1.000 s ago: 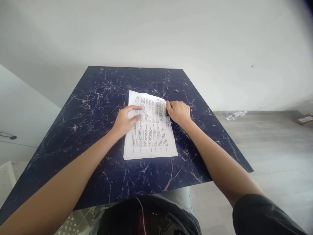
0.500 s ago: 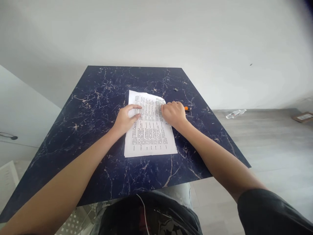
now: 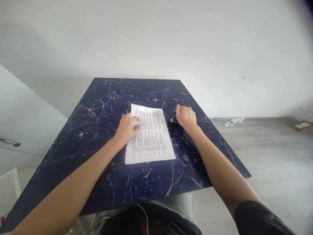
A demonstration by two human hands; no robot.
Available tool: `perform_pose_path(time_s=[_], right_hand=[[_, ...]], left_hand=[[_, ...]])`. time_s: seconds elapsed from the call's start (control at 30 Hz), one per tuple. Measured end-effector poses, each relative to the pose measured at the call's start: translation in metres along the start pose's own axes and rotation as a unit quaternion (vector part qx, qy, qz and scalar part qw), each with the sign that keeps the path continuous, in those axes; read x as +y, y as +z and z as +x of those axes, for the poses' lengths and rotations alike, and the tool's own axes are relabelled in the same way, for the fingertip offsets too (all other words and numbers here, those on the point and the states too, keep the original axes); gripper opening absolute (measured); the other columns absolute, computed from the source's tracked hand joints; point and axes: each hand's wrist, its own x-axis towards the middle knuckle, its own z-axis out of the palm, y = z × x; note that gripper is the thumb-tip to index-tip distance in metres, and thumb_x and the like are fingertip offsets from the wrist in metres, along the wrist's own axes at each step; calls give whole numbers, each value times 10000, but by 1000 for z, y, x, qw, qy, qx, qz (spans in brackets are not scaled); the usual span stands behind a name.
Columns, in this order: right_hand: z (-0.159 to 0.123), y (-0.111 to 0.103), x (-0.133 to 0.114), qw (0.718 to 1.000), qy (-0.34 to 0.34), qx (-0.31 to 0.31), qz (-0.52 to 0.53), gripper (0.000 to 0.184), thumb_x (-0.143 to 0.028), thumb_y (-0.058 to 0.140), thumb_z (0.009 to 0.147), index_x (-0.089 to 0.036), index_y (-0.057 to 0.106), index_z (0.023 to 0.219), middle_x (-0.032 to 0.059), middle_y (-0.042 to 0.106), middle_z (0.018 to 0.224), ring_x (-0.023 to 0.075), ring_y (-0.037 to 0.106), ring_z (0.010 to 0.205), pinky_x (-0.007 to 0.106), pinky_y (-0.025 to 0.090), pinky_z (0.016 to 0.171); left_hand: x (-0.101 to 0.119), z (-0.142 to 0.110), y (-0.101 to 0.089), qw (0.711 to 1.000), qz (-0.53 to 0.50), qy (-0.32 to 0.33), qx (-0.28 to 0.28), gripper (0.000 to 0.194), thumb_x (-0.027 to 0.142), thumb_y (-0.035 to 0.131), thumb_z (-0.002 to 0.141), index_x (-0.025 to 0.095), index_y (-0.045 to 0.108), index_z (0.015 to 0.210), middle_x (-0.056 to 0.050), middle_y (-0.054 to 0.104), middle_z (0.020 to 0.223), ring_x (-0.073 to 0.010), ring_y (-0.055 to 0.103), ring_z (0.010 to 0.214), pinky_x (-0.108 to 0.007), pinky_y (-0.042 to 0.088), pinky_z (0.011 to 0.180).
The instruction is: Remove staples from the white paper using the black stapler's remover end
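Note:
A printed white sheet of paper (image 3: 150,137) lies flat near the middle of a dark blue marbled table (image 3: 102,107). My left hand (image 3: 127,129) rests on the sheet's left edge with its fingers stretched flat, holding nothing. My right hand (image 3: 186,117) is just off the sheet's upper right corner, with its fingers curled down around a dark pen-like marker (image 3: 172,120). The marker's end sticks out to the left of the hand, and the rest of it is hidden under the fingers.
A small dark piece (image 3: 175,99) lies on the table beyond my right hand. A white cabinet (image 3: 22,124) stands at the left. On the grey floor at the right lie a clear plastic bottle (image 3: 234,121) and a flat cardboard box (image 3: 303,125).
My right hand has left the sheet's curled upper right corner and moved right onto the marker beside it. The corner now lies flat. My left hand has stayed on the paper.

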Motion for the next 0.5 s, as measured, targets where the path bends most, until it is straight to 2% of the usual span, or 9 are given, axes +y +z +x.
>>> perform_pose_path(time_s=[0.1,0.2,0.27,0.37,0.43,0.5], right_hand=[[5,-7,9,997,54,34,52,606,-397,213,1076,-169,746,901,208,745,999,365,670,1045,455,482,877],[-4,-14,-4,990,50,72,114,609,-431,211,1074,-198,722,839,161,738,904,316,672,944,418,474,829],[-20,-15,-28,984,8,51,169,619,-468,219,1078,-199,687,776,121,706,778,250,650,770,365,460,720],[-53,-10,-76,970,-85,-55,220,592,-446,244,1091,-190,600,694,64,616,633,159,535,561,311,378,583],[-72,-4,-104,960,-158,-87,213,579,-428,246,1101,-194,556,672,47,591,628,138,493,548,308,335,575],[-82,-1,-120,948,-246,-95,176,537,-395,286,1095,-191,541,669,56,615,696,147,517,622,314,314,602]], left_hand=[[-6,0,1,1000,20,-18,-5,292,268,754,847,230,739,1136,-152,541,1395,-419,465,1346,-651,399,1142],[-8,1,1,999,7,-31,-4,327,296,758,850,227,718,1167,-160,450,1508,-443,359,1457,-664,326,1195],[-9,2,1,999,-12,-50,16,313,299,719,883,219,686,1183,-167,454,1497,-417,375,1459,-642,329,1202],[-12,6,-3,992,-53,-75,82,191,245,601,942,211,647,1124,-155,539,1357,-335,477,1376,-570,376,1191],[-16,8,-6,986,-78,-86,121,139,194,540,943,213,635,1042,-131,584,1220,-296,530,1290,-523,420,1162],[-20,10,-9,980,-96,-100,144,146,163,503,928,220,627,980,-113,594,1118,-283,556,1215,-499,466,1111]])
